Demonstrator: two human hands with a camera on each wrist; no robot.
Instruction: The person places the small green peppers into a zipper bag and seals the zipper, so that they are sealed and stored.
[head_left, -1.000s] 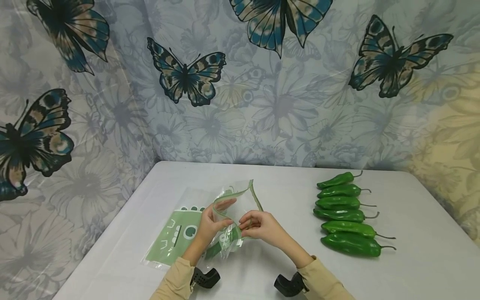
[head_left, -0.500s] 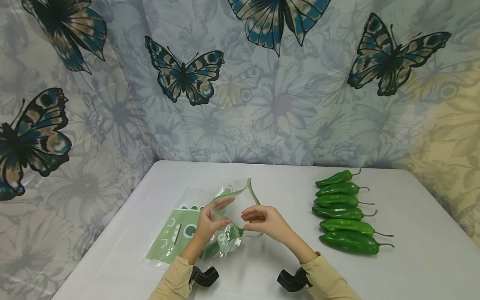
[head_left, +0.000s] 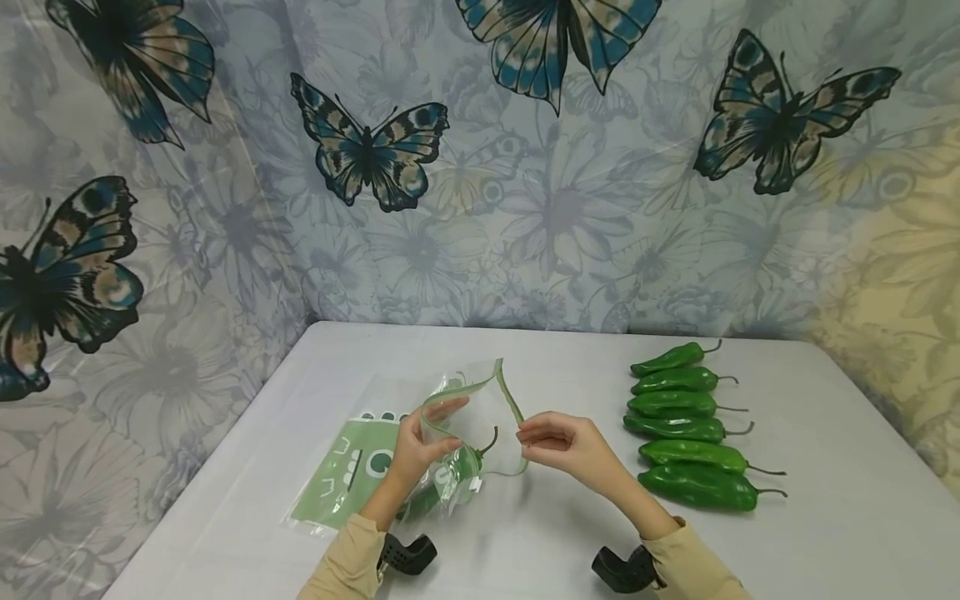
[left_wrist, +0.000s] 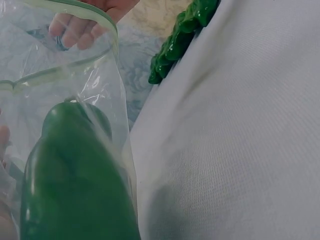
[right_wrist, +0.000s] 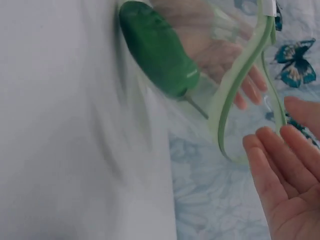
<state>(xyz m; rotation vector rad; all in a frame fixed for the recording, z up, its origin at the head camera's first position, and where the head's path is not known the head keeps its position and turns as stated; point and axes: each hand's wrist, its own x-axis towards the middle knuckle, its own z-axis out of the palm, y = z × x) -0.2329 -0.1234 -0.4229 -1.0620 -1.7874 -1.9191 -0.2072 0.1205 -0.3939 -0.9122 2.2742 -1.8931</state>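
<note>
In the head view my left hand [head_left: 412,450] holds a clear zip bag [head_left: 508,393] with a green strip along its gaping mouth. Its thumb lies at the near rim, and its fingers show through the plastic. Inside the bag lies one green pepper [right_wrist: 160,52], its stem pointing to the mouth; the left wrist view shows the pepper [left_wrist: 75,175] close up. My right hand [head_left: 566,443] is at the right side of the mouth, fingertips right at the green strip. In the right wrist view the fingers of this right hand [right_wrist: 292,172] are fairly straight, with the thumb apart from them.
A flat bag [head_left: 341,475] with a green printed cartoon face lies on the white table [head_left: 840,433], left of my left hand. Several green peppers [head_left: 697,486] lie in a column on the right. Behind the table hangs a butterfly-patterned cloth [head_left: 562,225].
My right hand has drawn back to the right, from inside the bag's mouth to its right rim. The pepper's stem now shows in the mouth. My left hand has stayed in place.
</note>
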